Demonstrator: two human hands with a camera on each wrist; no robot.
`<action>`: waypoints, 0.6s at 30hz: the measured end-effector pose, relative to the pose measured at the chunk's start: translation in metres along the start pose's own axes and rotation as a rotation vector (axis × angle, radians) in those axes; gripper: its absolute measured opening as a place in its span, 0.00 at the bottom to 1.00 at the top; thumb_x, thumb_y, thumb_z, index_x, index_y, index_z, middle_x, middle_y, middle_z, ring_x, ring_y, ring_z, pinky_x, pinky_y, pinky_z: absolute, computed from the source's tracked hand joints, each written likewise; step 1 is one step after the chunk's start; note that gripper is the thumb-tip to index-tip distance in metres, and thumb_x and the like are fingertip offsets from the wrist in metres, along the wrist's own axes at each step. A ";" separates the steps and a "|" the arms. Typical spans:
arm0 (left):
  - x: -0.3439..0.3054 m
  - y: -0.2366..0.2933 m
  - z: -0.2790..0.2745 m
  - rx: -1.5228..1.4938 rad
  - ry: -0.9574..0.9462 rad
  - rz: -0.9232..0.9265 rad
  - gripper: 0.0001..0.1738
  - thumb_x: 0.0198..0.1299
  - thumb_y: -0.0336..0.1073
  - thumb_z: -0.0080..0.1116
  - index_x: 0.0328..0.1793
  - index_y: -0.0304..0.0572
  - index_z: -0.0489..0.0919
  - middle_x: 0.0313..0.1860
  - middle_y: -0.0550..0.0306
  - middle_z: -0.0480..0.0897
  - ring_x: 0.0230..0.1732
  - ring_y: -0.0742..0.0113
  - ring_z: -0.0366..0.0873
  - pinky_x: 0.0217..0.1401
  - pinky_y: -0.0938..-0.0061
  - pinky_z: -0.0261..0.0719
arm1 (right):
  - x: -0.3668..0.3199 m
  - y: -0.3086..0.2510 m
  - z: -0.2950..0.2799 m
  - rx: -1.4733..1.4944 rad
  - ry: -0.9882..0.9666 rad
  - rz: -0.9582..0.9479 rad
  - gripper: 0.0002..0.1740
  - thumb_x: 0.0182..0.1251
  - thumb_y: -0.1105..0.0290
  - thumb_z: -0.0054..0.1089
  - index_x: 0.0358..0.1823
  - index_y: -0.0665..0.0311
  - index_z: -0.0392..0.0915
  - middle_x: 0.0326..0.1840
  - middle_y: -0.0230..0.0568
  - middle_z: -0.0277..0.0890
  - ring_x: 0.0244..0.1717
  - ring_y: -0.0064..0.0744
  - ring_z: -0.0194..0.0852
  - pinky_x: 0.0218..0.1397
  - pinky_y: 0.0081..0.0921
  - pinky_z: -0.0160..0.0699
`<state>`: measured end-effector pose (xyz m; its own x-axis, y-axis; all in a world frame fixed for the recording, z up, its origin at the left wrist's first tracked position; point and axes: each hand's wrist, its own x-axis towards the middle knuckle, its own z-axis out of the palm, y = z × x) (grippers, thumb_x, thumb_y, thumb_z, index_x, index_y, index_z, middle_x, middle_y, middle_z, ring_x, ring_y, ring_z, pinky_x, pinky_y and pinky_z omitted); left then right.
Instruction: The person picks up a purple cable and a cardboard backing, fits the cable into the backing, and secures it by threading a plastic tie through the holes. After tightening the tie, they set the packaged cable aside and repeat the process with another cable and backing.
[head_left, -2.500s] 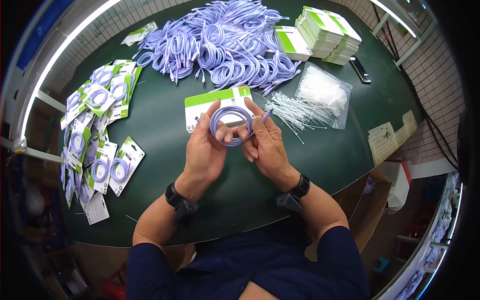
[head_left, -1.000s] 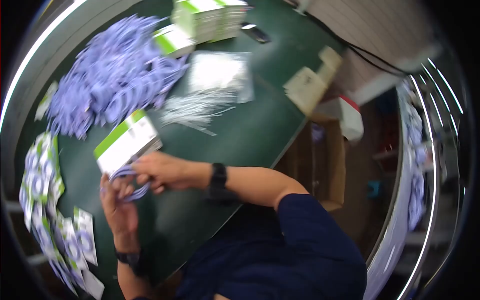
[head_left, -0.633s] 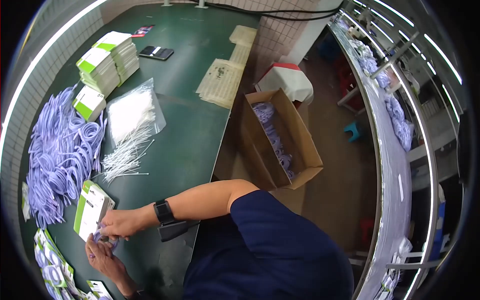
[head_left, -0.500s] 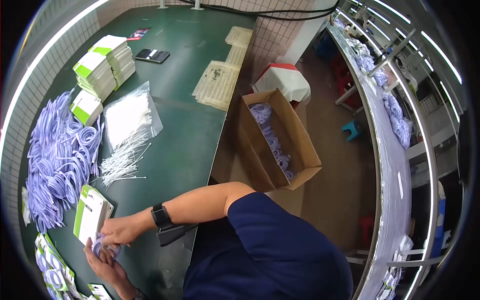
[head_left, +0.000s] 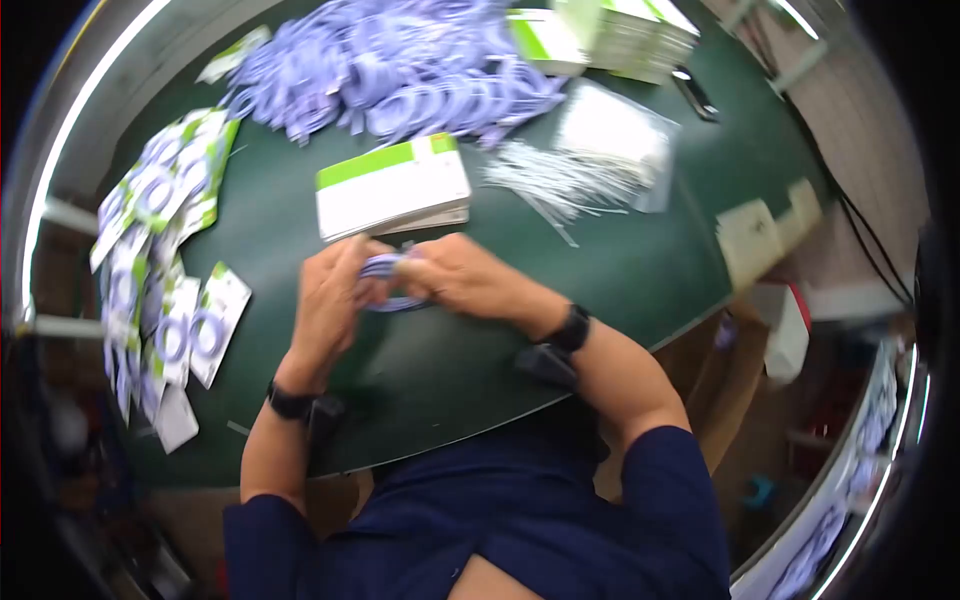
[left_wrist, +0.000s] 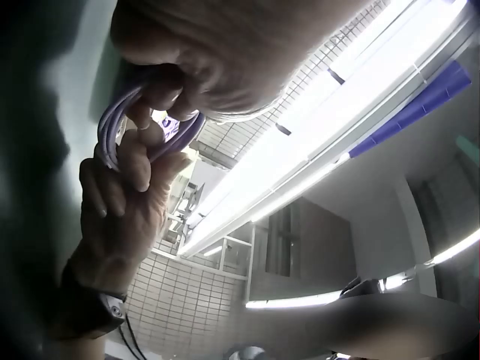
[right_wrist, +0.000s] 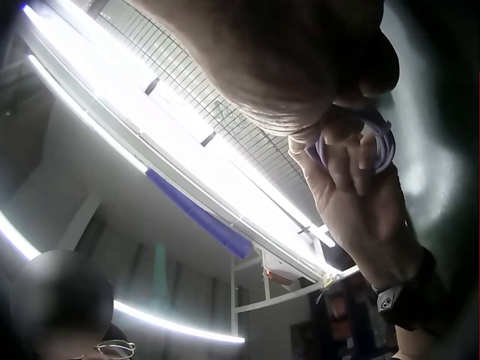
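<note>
A coiled lilac cable (head_left: 402, 303) is held between both hands just in front of a stack of white-and-green cards (head_left: 390, 192). My left hand (head_left: 328, 298) grips the coil's left side, with fingers curled through the loop. From the right, my right hand (head_left: 472, 277) pinches the coil near its top. In the left wrist view the round cable loop (left_wrist: 109, 129) shows with fingers of both hands inside it. The right wrist view shows the loop's outer strands (right_wrist: 385, 147) by the left hand's fingers. Blur hides the cable ends.
A large heap of lilac cables (head_left: 400, 70) lies at the back. Carded cables (head_left: 160, 200) pile up at left. White cable ties (head_left: 560, 180) spread beside a clear bag (head_left: 625, 135). Card stacks (head_left: 645, 40) and a phone (head_left: 695, 93) sit at back right.
The head view swung far to the right, then back. Both hands keep hold of the coil; they have drawn closer together, and the coil appears more edge-on than at first.
</note>
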<state>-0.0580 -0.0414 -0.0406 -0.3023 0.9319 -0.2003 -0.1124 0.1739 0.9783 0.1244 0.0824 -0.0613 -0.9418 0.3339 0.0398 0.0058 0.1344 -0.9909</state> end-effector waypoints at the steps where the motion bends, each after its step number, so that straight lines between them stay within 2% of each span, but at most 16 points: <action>1: -0.001 0.004 0.001 -0.142 -0.032 -0.056 0.21 0.85 0.42 0.54 0.47 0.32 0.89 0.31 0.62 0.83 0.26 0.81 0.72 0.30 0.81 0.67 | -0.003 -0.004 -0.003 0.082 0.003 0.157 0.26 0.91 0.51 0.49 0.40 0.63 0.85 0.28 0.28 0.77 0.22 0.17 0.69 0.25 0.21 0.67; 2: -0.002 0.002 0.000 -0.137 0.015 -0.053 0.21 0.85 0.42 0.54 0.47 0.32 0.89 0.31 0.62 0.83 0.26 0.81 0.72 0.30 0.81 0.67 | -0.004 -0.002 -0.003 0.092 -0.042 0.143 0.26 0.91 0.51 0.49 0.40 0.63 0.85 0.28 0.28 0.77 0.22 0.17 0.69 0.25 0.21 0.67; 4: 0.003 -0.003 -0.002 -0.250 -0.109 -0.044 0.14 0.80 0.39 0.62 0.51 0.32 0.89 0.34 0.61 0.85 0.29 0.79 0.76 0.32 0.81 0.71 | -0.006 0.000 -0.005 0.295 0.045 0.264 0.25 0.91 0.51 0.53 0.37 0.62 0.84 0.30 0.24 0.77 0.19 0.10 0.63 0.21 0.15 0.60; 5: 0.004 -0.002 -0.002 -0.249 -0.101 -0.047 0.14 0.80 0.39 0.62 0.51 0.32 0.89 0.34 0.61 0.85 0.29 0.79 0.76 0.32 0.81 0.71 | -0.005 0.000 -0.003 0.299 0.037 0.264 0.25 0.91 0.51 0.53 0.37 0.62 0.84 0.30 0.24 0.77 0.19 0.10 0.63 0.21 0.15 0.60; 8: 0.006 -0.003 -0.001 0.058 -0.122 0.062 0.15 0.78 0.38 0.65 0.56 0.31 0.87 0.34 0.61 0.85 0.32 0.78 0.78 0.37 0.81 0.77 | -0.007 -0.003 0.000 0.244 0.125 0.235 0.29 0.90 0.48 0.52 0.31 0.61 0.82 0.22 0.24 0.72 0.16 0.13 0.61 0.20 0.17 0.58; 12: 0.009 0.001 -0.005 0.151 -0.210 -0.026 0.17 0.75 0.38 0.69 0.61 0.32 0.85 0.40 0.60 0.86 0.37 0.77 0.81 0.43 0.80 0.81 | -0.008 0.001 -0.001 0.154 0.079 0.255 0.29 0.89 0.48 0.54 0.31 0.62 0.82 0.22 0.24 0.72 0.17 0.14 0.63 0.20 0.17 0.59; 16: 0.009 -0.002 -0.014 0.247 -0.314 -0.083 0.19 0.77 0.37 0.67 0.67 0.34 0.82 0.47 0.58 0.86 0.37 0.76 0.81 0.46 0.79 0.83 | -0.006 -0.007 -0.001 0.000 -0.039 0.337 0.28 0.90 0.49 0.54 0.34 0.63 0.84 0.24 0.24 0.75 0.18 0.12 0.63 0.22 0.16 0.61; 18: 0.009 -0.008 -0.022 0.151 -0.372 -0.137 0.20 0.77 0.38 0.66 0.69 0.34 0.81 0.46 0.59 0.85 0.36 0.76 0.79 0.47 0.78 0.84 | -0.008 -0.009 -0.002 0.010 -0.067 0.376 0.28 0.90 0.50 0.54 0.36 0.64 0.84 0.24 0.24 0.74 0.18 0.12 0.62 0.22 0.16 0.60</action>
<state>-0.0808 -0.0417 -0.0517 0.0708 0.9434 -0.3239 0.0206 0.3233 0.9461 0.1325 0.0801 -0.0530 -0.8944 0.2965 -0.3348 0.3520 0.0051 -0.9360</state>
